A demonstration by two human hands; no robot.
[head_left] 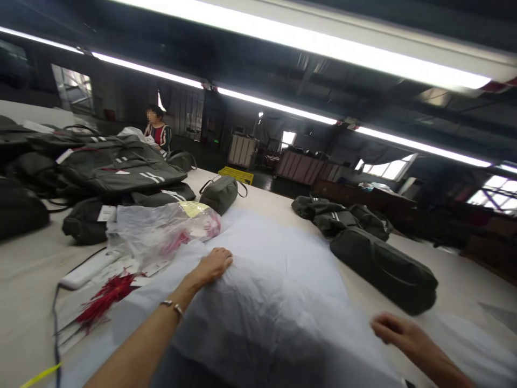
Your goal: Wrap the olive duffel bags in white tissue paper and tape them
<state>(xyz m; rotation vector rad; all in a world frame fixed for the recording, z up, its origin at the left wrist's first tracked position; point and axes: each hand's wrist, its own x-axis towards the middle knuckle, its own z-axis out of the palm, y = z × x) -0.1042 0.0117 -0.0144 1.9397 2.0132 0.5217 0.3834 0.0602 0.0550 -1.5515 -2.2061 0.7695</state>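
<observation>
A thin, wrinkled white sheet (283, 264) drapes over a bulky shape in front of me; what lies beneath is mostly hidden. My left hand (216, 264), with a bangle on its wrist, has its fingers bent down onto the sheet, gripping its upper left part. To the right of the sheet, my right hand (391, 330) hovers over the table, slightly blurred, fingers curled in and nothing visible in them. Beyond that hand lies a dark green bag (383, 267). Left of my left hand are a clear plastic bag (149, 229) and a bunch of red strings (107, 299).
Dark green bags with white stripes (125, 164) pile up at the left. A small pouch (220, 194) and more bags (339, 218) sit farther back on the pale table (266, 199). A white handheld device (89, 269) has a cable. Another person (163, 134) is behind the pile.
</observation>
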